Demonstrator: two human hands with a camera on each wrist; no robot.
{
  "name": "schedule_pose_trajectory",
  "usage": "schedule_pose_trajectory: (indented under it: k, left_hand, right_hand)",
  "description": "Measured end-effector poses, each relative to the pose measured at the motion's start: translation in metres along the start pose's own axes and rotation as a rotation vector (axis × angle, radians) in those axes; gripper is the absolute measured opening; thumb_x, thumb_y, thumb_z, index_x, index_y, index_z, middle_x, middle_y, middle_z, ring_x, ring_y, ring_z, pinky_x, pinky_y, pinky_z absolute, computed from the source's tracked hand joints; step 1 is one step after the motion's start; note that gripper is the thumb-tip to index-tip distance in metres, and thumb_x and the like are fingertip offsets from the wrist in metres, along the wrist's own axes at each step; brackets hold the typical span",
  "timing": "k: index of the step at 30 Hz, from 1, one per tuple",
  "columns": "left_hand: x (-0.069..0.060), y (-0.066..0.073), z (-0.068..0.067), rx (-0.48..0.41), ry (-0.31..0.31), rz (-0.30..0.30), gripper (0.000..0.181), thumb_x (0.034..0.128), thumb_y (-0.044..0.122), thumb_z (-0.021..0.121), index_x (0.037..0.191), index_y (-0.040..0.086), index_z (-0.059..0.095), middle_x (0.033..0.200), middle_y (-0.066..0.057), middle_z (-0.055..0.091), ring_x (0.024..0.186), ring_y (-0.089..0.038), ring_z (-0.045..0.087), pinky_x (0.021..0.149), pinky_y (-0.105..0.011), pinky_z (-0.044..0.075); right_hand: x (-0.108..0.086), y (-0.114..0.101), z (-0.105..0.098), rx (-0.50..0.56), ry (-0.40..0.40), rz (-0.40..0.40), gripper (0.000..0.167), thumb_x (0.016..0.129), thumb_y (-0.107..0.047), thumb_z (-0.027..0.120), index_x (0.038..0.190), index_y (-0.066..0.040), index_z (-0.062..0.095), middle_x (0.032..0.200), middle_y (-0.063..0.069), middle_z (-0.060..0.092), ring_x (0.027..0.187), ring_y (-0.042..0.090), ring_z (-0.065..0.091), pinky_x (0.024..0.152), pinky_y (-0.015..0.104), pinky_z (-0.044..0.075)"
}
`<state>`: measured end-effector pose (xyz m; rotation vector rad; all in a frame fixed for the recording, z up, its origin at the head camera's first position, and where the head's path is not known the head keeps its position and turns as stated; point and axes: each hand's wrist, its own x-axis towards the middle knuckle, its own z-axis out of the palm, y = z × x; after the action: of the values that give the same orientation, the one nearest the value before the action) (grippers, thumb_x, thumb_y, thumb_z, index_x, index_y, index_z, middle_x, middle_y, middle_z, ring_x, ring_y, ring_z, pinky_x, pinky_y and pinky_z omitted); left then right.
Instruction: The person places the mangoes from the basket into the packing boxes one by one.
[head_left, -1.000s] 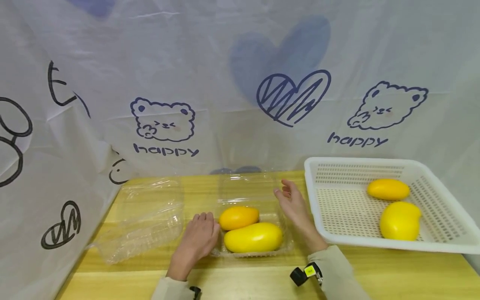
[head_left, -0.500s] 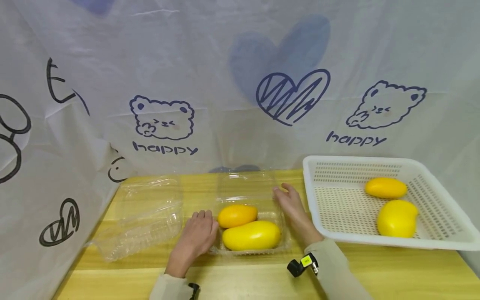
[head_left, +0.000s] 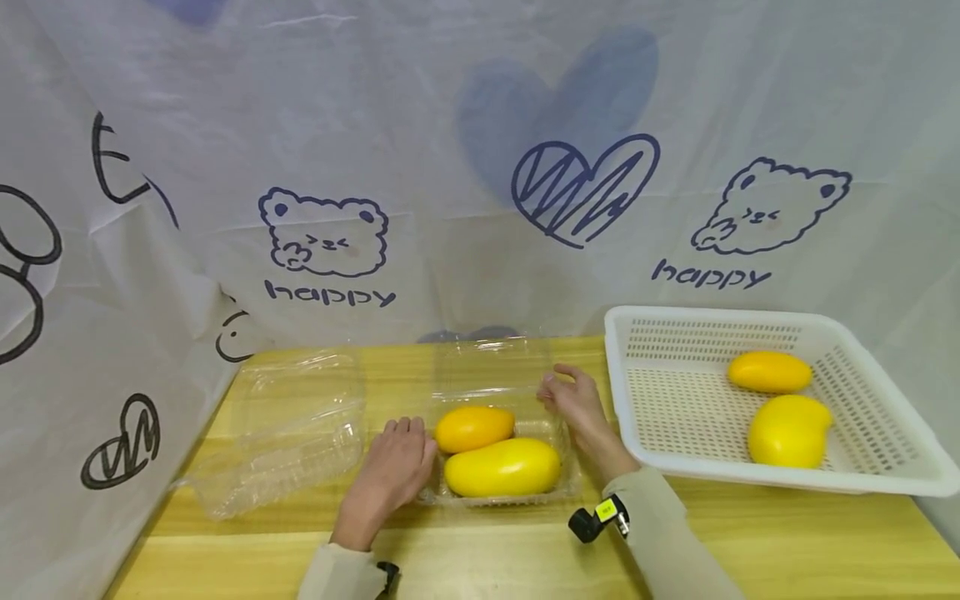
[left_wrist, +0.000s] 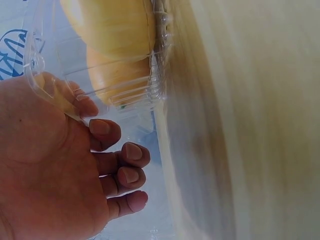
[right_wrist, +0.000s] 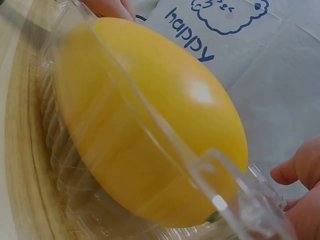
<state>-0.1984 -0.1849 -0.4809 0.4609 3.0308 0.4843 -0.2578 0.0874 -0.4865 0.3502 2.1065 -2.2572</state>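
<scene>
A clear plastic clamshell box (head_left: 543, 500) holds an orange mango (head_left: 474, 429) behind a larger yellow mango (head_left: 502, 468). Its hinged lid (head_left: 491, 362) stands open toward the curtain. At the box's left side is my left hand (head_left: 397, 462); in the left wrist view the thumb lies over the plastic rim, with bent fingers outside. My right hand (head_left: 581, 408) pinches the lid's right edge near the hinge. In the right wrist view, the right thumb and fingers (right_wrist: 305, 180) show only partly at the frame's edge, beside the clear plastic.
To the left lies a second clear clamshell box (head_left: 288, 450), its lid raised. On the right, a white perforated basket (head_left: 675, 475) contains an orange mango (head_left: 770, 372) and a yellow mango (head_left: 790, 431). A printed curtain (head_left: 465, 275) hangs behind the wooden table (head_left: 465, 567).
My right hand has shifted slightly left onto the lid's edge, its fingers drawing together. The lid seems a little higher. My left hand stays at the box's left side.
</scene>
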Motion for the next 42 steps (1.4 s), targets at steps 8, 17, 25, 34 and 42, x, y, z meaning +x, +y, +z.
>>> schedule_pose_trajectory:
  k: [8, 17, 25, 34, 42]
  left_hand:
    - [0.000, 0.001, 0.001, 0.001, 0.022, 0.007, 0.026, 0.1063, 0.018, 0.036, 0.085, 0.006, 0.043, 0.078, -0.009, 0.040, 0.075, -0.026, 0.037, 0.069, -0.039, 0.035]
    - [-0.001, 0.000, 0.002, -0.012, 0.009, 0.001, 0.025, 0.1065, 0.015, 0.038, 0.083, 0.006, 0.041, 0.078, -0.010, 0.039, 0.075, -0.026, 0.036, 0.070, -0.038, 0.034]
    - [0.001, 0.001, 0.002, -0.037, 0.005, -0.005, 0.027, 0.1081, 0.017, 0.037, 0.084, 0.006, 0.043, 0.077, -0.010, 0.040, 0.073, -0.027, 0.037, 0.068, -0.038, 0.035]
    - [0.010, 0.001, 0.003, -0.040, 0.007, -0.007, 0.028, 0.1073, 0.016, 0.036, 0.082, 0.006, 0.045, 0.076, -0.009, 0.042, 0.072, -0.027, 0.038, 0.068, -0.037, 0.035]
    - [0.018, 0.001, 0.005, -0.044, 0.014, -0.027, 0.027, 0.1064, 0.017, 0.036, 0.084, 0.006, 0.045, 0.079, -0.009, 0.043, 0.076, -0.029, 0.040, 0.071, -0.040, 0.038]
  right_hand:
    - [0.000, 0.002, 0.001, 0.051, 0.047, -0.046, 0.041, 0.102, 0.001, 0.054, 0.141, 0.010, 0.043, 0.115, 0.030, 0.065, 0.082, 0.014, 0.065, 0.077, 0.025, 0.055]
    - [-0.002, -0.002, 0.004, -0.011, 0.083, -0.157, 0.040, 0.097, 0.008, 0.057, 0.136, 0.007, 0.046, 0.118, 0.034, 0.064, 0.088, 0.021, 0.067, 0.074, 0.025, 0.055]
    - [-0.004, -0.013, 0.002, -0.056, 0.047, -0.239, 0.042, 0.099, 0.007, 0.055, 0.140, 0.003, 0.045, 0.125, 0.032, 0.063, 0.095, 0.022, 0.068, 0.078, 0.025, 0.054]
    - [-0.007, -0.019, 0.002, -0.132, 0.067, -0.315, 0.031, 0.104, 0.001, 0.046, 0.135, 0.003, 0.048, 0.122, 0.029, 0.065, 0.111, 0.039, 0.065, 0.093, 0.044, 0.053]
    - [-0.011, -0.019, 0.000, -0.258, 0.079, -0.439, 0.024, 0.104, -0.001, 0.049, 0.127, 0.005, 0.055, 0.120, 0.027, 0.065, 0.109, 0.036, 0.064, 0.094, 0.045, 0.051]
